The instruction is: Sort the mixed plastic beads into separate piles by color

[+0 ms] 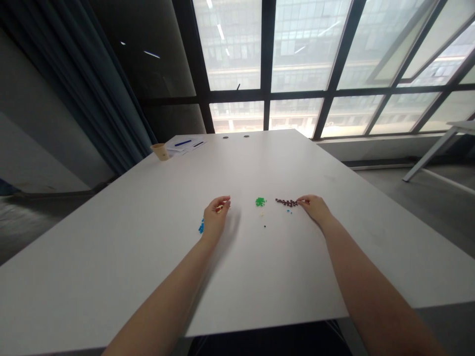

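On the white table [282, 277] lie small coloured pieces. My left hand [216, 216] is raised a little over the table, its fingers curled round something small with red and pale parts, too small to name. Partly behind that hand are blue pieces [201, 227]. A green cluster [260, 201] lies between my two hands. My right hand [312, 205] has its fingertips pinched at the right end of a row of dark brown pieces [285, 202]; whether a piece is between them is too small to tell. Just below the row sit tiny blue bits [288, 211].
A paper cup [161, 152] stands at the table's far left edge, beside papers [178, 146] with a blue pen [183, 143]. One tiny black piece [264, 226] and pale yellow bits [261, 214] lie below the green cluster. Windows rise behind the table.
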A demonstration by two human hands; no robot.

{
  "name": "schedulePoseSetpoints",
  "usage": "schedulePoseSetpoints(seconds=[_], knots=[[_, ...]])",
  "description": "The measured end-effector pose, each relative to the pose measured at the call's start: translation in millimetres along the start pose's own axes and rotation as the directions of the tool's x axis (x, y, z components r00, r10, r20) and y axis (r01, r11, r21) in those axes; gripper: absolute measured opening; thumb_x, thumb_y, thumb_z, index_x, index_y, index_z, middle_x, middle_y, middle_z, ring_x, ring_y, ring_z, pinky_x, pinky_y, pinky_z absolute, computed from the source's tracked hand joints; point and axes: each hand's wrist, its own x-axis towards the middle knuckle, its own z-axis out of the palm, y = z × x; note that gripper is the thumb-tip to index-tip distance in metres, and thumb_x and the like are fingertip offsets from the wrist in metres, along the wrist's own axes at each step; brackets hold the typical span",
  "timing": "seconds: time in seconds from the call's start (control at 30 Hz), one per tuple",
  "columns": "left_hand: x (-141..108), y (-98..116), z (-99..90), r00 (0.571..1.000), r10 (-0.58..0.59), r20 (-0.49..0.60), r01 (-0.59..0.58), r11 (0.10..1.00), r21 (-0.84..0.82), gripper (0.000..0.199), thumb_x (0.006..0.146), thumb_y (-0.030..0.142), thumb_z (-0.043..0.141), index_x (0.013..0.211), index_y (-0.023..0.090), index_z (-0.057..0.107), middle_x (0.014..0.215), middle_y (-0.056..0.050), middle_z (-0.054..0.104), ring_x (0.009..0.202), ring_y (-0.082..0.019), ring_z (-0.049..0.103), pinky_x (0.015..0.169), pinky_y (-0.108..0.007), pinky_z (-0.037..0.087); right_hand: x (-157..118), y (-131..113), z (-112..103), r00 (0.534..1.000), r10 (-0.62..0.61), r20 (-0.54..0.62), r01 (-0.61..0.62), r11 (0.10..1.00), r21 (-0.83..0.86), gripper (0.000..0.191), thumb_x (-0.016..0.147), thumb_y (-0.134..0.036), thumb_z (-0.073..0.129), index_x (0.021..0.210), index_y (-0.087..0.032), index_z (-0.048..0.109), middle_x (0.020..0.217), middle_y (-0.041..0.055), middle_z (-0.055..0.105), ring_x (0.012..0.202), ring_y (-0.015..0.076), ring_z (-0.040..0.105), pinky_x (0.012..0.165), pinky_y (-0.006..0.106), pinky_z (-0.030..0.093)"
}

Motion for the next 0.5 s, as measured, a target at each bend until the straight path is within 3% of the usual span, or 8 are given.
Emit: schedulePoseSetpoints(seconds=[0.13, 0.23, 0.37, 0.5], knots=[[14, 0, -15.7, 0.992, 0.052, -0.115, -0.045, 0.997, 0.066, 0.027, 0.075, 0.035, 0.05, 0.09, 0.016, 0.062, 0.088, -0.006, 0.062, 0.078, -0.015, 0.056, 0.065, -0.024, 0.044, -1, -2, -3, 0.996, 0.018, -0.092, -0.011, 0.997, 0.073, 0.03, 0.076, -0.034, 0.047, 0.086, -0.017, 0.069, 0.079, 0.0079, 0.066, 0.067, 0.0155, 0.055, 0.062, 0.026, 0.038], [25, -3, -29.6, 0.978, 0.117, -0.173, -0.081, 0.975, 0.205, 0.026, 0.075, 0.032, 0.047, 0.09, 0.017, 0.063, 0.093, -0.006, 0.061, 0.08, -0.016, 0.054, 0.068, -0.026, 0.043, -5, -12, -9, 0.988, 0.05, -0.143, -0.036, 0.995, 0.097, 0.034, 0.077, -0.037, 0.043, 0.085, -0.015, 0.068, 0.067, 0.0063, 0.064, 0.059, 0.0145, 0.052, 0.057, 0.025, 0.035], [32, -13, -36.1, 0.985, 0.169, -0.022, -0.137, 0.863, 0.487, 0.023, 0.075, 0.026, 0.045, 0.084, 0.019, 0.066, 0.096, -0.006, 0.059, 0.082, -0.017, 0.053, 0.077, -0.031, 0.041, -11, -30, -17, 0.99, 0.063, -0.124, -0.051, 0.994, 0.101, 0.034, 0.074, -0.037, 0.042, 0.08, -0.015, 0.068, 0.053, 0.0019, 0.056, 0.051, 0.0128, 0.046, 0.052, 0.024, 0.031], [26, -19, -30.4, 0.987, 0.065, 0.148, -0.155, 0.651, 0.743, 0.02, 0.074, 0.03, 0.049, 0.079, 0.025, 0.068, 0.096, -0.005, 0.059, 0.094, -0.024, 0.049, 0.076, -0.036, 0.036, -16, -41, -21, 0.994, 0.047, -0.094, -0.038, 0.995, 0.095, 0.033, 0.071, -0.037, 0.042, 0.075, -0.015, 0.068, 0.048, -0.0002, 0.049, 0.048, 0.012, 0.042, 0.05, 0.024, 0.028]])
